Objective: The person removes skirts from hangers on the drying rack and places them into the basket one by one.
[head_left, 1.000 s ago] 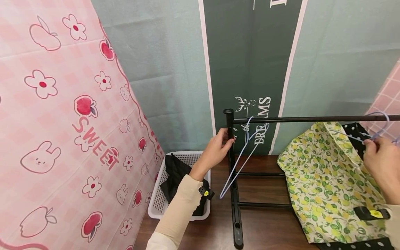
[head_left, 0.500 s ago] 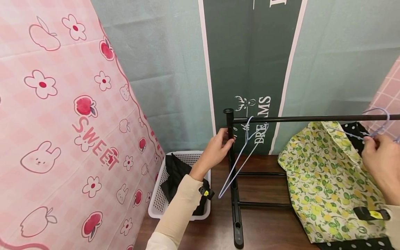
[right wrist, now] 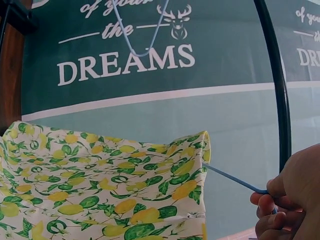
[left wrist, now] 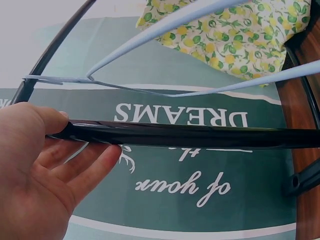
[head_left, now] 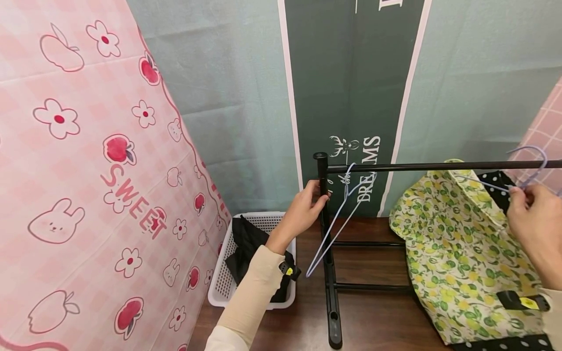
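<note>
In the head view my left hand (head_left: 305,207) holds the upright post of a black clothes rack (head_left: 323,214), thumb on one side and fingers on the other. The left wrist view shows the same grip on the black post (left wrist: 190,135). At the right, my right hand (head_left: 533,226) pinches a blue hanger (head_left: 533,175) just below its hook, which stands at the rail. A lemon-print cloth item (head_left: 465,258) hangs on that hanger. In the right wrist view the hanger's arm (right wrist: 232,177) runs into the lemon-print cloth (right wrist: 115,190).
A second blue hanger (head_left: 338,219) with nothing on it hangs from the rail near the post. Left of the rack stands a white basket (head_left: 219,287) with black cloth (head_left: 248,239) inside. Black polka-dot cloth (head_left: 496,183) shows behind the lemon print. Printed curtains stand behind and left.
My right hand has raised the hanger slightly, its hook now higher against the rail, and the lemon-print cloth has shifted with it. The free hanger has swung a little left. My left hand stays put.
</note>
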A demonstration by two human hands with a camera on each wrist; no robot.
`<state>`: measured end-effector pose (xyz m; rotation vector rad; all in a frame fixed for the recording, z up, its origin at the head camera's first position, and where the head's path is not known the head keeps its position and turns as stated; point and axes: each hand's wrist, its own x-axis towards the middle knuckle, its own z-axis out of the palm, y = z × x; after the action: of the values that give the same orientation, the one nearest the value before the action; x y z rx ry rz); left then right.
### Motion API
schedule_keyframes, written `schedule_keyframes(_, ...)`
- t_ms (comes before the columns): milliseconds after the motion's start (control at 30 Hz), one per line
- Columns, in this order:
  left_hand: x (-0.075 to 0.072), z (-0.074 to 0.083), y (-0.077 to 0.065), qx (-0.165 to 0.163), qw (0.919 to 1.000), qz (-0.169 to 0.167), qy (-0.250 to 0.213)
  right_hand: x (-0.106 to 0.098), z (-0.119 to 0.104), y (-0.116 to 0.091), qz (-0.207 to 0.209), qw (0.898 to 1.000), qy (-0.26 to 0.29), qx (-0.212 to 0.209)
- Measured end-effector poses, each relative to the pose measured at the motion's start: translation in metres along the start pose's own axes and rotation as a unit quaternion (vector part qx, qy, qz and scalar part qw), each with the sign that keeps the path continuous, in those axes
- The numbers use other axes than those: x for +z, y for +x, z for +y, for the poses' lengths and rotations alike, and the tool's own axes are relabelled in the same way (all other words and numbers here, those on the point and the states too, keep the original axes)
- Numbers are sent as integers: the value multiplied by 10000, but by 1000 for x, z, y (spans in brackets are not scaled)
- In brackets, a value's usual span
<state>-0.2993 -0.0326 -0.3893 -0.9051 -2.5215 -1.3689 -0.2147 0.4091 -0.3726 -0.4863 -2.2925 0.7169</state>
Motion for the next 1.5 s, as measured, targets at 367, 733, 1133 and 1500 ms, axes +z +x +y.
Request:
schedule_keyframes(367,-1,0,0,7,9999,28,165,-7,-18,-6,-53,10000,-24,20)
schedule_keyframes(733,-1,2,-1,-3,9998,29,219,-14,-29,-13,-28,9999,-13,-96)
schedule_keyframes(1133,-1,2,-3,20,9997,24,257,-18,-31,-17,151,9991,277,-274)
schedule_keyframes(1500,-2,2,-4,62,9995,-18,310,-20,-33,-21,413,9946,805,-499)
